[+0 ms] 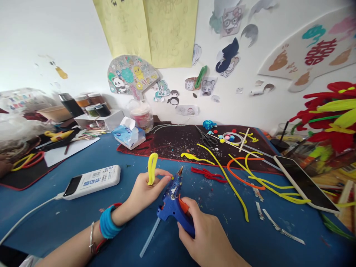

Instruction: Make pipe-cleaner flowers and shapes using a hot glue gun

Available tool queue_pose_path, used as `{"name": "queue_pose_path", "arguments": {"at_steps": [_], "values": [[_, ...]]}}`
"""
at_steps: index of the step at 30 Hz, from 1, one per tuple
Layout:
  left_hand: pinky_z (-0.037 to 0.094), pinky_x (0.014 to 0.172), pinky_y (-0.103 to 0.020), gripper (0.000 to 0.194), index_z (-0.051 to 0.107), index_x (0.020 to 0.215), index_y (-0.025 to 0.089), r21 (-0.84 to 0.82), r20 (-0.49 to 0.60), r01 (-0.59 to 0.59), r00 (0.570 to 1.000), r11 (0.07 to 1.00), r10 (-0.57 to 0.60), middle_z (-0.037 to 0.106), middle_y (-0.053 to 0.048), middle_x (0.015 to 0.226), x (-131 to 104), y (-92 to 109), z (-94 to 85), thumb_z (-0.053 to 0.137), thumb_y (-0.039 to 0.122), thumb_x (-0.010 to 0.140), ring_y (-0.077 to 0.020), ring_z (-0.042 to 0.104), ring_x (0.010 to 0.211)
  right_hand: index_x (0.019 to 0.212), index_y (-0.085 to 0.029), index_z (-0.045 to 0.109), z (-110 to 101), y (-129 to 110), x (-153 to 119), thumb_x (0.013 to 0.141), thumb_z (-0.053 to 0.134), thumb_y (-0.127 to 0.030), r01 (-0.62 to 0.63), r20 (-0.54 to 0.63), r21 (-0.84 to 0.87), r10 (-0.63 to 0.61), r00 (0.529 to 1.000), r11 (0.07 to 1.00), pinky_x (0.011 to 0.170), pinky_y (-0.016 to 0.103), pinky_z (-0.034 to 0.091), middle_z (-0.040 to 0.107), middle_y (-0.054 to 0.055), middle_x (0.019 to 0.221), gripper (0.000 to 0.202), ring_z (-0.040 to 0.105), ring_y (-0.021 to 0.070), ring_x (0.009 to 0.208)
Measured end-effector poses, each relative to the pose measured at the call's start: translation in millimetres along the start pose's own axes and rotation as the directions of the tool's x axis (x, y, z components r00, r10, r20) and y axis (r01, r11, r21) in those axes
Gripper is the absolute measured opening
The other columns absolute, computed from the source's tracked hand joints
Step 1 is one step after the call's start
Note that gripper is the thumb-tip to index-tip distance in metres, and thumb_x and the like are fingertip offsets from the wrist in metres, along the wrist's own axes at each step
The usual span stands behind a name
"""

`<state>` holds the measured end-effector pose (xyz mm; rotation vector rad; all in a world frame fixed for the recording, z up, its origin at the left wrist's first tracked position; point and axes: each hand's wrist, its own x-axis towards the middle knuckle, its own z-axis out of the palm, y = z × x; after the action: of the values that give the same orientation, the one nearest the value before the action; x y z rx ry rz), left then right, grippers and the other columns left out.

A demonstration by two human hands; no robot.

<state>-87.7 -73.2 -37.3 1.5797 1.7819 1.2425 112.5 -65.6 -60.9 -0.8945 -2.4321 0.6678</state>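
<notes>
My right hand [204,231] is wrapped round the handle of a blue glue gun [174,207], its forefinger at the orange trigger [183,204]. A clear glue stick [150,237] pokes out of the gun's rear, and the nozzle points up and away. Left of the nozzle, my left hand [148,191] pinches a looped yellow pipe cleaner [152,168], which stands up above the fingers. My left thumb and forefinger meet close beside the gun's tip. Beyond the hands lie a twisted yellow pipe cleaner piece [194,157] and a bundle of red pipe cleaners [208,174].
Loose yellow pipe cleaners [236,189] and an orange one [236,176] lie to the right, by a tablet [306,181]. A white power bank [93,181] with a cable is on the left. Behind are scissors [207,138], a tissue pack [129,133] and red pipe-cleaner flowers [319,111].
</notes>
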Motion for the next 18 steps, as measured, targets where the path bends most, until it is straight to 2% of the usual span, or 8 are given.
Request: {"name": "queue_pose_path", "arguments": {"at_steps": [7,12,18], "values": [[0.017,0.039,-0.019,0.025,0.063,0.085,0.014,0.008,0.038,0.02,0.999,1.0,-0.021,0.027,0.009,0.041,0.2,3.1,1.3,0.056,0.038,0.08,-0.0051,0.019,0.041,0.116,-0.018,0.038,0.8,0.6,1.0,0.076,0.048,-0.017,0.036,-0.019,-0.047,-0.037,0.999,0.998,0.048,0.024,0.041,0.068,-0.001,0.076,0.041,0.065,0.0171,0.056],[0.026,0.042,-0.017,0.023,0.063,0.084,0.015,0.149,0.03,-0.073,0.997,0.986,0.069,0.049,0.004,0.054,1.6,1.2,-0.1,0.053,0.036,0.081,-0.0057,0.034,0.046,0.116,-0.015,0.039,3.6,0.4,2.1,0.077,0.046,-0.016,0.09,-0.058,-0.127,-0.098,0.993,0.988,0.046,0.024,0.041,0.069,0.002,0.075,0.04,0.065,0.0177,0.054],[0.03,0.045,-0.017,0.016,0.063,0.085,0.015,0.267,0.115,-0.208,0.976,0.941,0.183,0.053,0.004,0.053,1.7,9.5,-12.1,0.051,0.025,0.081,-0.0061,0.036,0.045,0.116,-0.014,0.039,6.8,-0.4,1.4,0.075,0.046,-0.015,0.109,-0.056,-0.139,-0.118,0.991,0.984,0.045,0.024,0.042,0.069,0.003,0.077,0.041,0.065,0.0172,0.053]]}}
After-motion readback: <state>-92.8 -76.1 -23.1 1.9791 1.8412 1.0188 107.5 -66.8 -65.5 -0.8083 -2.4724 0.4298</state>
